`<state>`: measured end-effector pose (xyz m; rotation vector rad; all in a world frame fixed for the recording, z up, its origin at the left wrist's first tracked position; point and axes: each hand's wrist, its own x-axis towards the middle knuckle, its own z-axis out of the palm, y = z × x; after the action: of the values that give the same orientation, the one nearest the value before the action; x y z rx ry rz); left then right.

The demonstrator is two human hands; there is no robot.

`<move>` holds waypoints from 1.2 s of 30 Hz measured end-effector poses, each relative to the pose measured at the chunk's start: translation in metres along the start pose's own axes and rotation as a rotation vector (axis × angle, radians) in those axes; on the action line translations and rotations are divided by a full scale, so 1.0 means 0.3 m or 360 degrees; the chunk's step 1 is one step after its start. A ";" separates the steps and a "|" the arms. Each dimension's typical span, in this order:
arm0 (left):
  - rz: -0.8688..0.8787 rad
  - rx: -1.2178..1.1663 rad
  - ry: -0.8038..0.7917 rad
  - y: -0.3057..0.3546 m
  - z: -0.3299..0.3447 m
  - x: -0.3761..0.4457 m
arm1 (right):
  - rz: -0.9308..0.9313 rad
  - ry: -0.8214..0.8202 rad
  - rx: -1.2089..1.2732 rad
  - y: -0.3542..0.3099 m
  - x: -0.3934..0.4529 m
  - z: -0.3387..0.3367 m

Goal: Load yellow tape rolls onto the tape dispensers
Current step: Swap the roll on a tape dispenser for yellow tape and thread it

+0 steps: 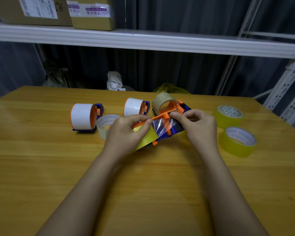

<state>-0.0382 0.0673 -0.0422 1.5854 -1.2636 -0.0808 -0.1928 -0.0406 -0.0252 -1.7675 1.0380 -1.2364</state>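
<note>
While both hands work near the middle of the frame, the blue and orange plastic tape dispenser (167,128) is held just above the wooden table (58,167), with a yellow tape roll (146,138) already sitting on it. The left hand (124,132) curls around the roll side and its thumb and fingers pinch the orange part by the roll. The right hand (196,123) pinches the other end of the orange bar with curled fingers. A short piece of thin glossy tape film (158,125) stretches between the hands, over the dispenser's front.

The roll seems light and stiff because of its cardboard core, so I think it is easy to hold by the outer edges. The free film is soft and sticky on one side. It will probably wrinkle or fold onto itself, so it is better to take it by the very end, with fingertips only, and keep it tight. The dispenser is hard plastic and light; any cutting teeth at its front would be sharp, but I cannot see them here.

Both forearms come from the bottom of the frame and meet at the dispenser, wrists slightly bent inward.

Two more yellow tape rolls (229,115) lie at the right side of the frame, flat on the table and not yet loaded.
</note>
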 end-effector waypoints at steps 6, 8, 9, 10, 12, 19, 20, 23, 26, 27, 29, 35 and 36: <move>-0.0023 0.0010 -0.0013 0.001 0.002 -0.001 | -0.0003 -0.0008 -0.0041 -0.004 -0.002 -0.001; -0.0029 0.0010 0.0021 -0.002 0.001 0.002 | -0.0007 -0.0042 -0.0004 -0.005 0.001 -0.002; -0.0034 0.0001 0.0052 -0.005 0.001 0.005 | -0.0005 -0.0068 0.0037 -0.004 0.004 -0.003; -0.0050 -0.0013 0.0084 -0.008 0.000 0.007 | -0.0002 -0.0094 0.0082 -0.002 0.006 -0.005; -0.0083 -0.0035 0.0133 -0.013 -0.004 0.013 | -0.0003 -0.0157 0.0149 0.000 0.003 -0.005; 0.0004 0.0019 0.0190 -0.013 0.002 0.012 | -0.0110 -0.0173 0.0121 0.007 -0.002 0.013; 0.0024 0.0028 0.0182 -0.014 0.003 0.010 | -0.0128 -0.0175 0.0090 0.010 -0.001 0.014; 0.0100 0.0086 0.0174 -0.015 -0.001 0.008 | -0.0120 -0.0218 0.0098 0.014 0.005 0.012; 0.0124 0.0131 0.0163 -0.017 -0.007 0.010 | 0.0019 -0.0311 0.0268 0.015 0.009 0.007; 0.0126 0.0147 0.0159 -0.016 -0.008 0.011 | 0.0086 -0.0343 0.0311 0.013 0.008 0.005; 0.0138 0.0171 0.0187 -0.017 -0.013 0.012 | 0.0272 -0.0329 0.0493 0.005 0.010 -0.004; 0.0125 0.0074 0.0286 -0.012 -0.020 0.017 | 0.0068 -0.0077 0.0430 -0.010 0.011 0.011; 0.0150 0.0076 0.0279 -0.008 -0.017 0.014 | -0.0083 -0.0057 0.0311 -0.006 0.002 0.026</move>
<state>-0.0316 0.0671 -0.0397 1.5357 -1.2082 0.1460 -0.1848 -0.0396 -0.0255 -1.6682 0.8258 -1.2873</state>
